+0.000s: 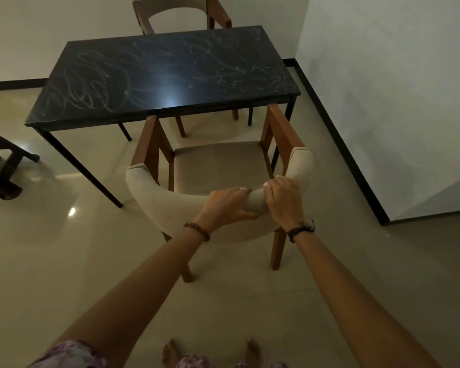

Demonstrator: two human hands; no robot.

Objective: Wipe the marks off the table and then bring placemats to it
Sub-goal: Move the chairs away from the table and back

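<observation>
my left hand (pixel 229 204) and right hand (pixel 283 199) both clenched the padded backrest of the near chair (pixel 218 166), side by side at its top. the chair stood at the near edge of the dark tabletop (pixel 165 75), whose surface carried pale scribbled marks (pixel 91 88). a second chair (pixel 181 14) stood at the far edge.

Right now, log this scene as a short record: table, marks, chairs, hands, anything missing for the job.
table: dark top on thin black legs, beside the white wall
marks: pale scribbles across most of the top, not wiped
near chair: padded chair facing the table, front tucked at its edge
far chair: second chair behind the table
left hand: left hand grips the near chair's backrest
right hand: right hand grips the backrest beside it
cloth: none in view
placemats: none in view
</observation>
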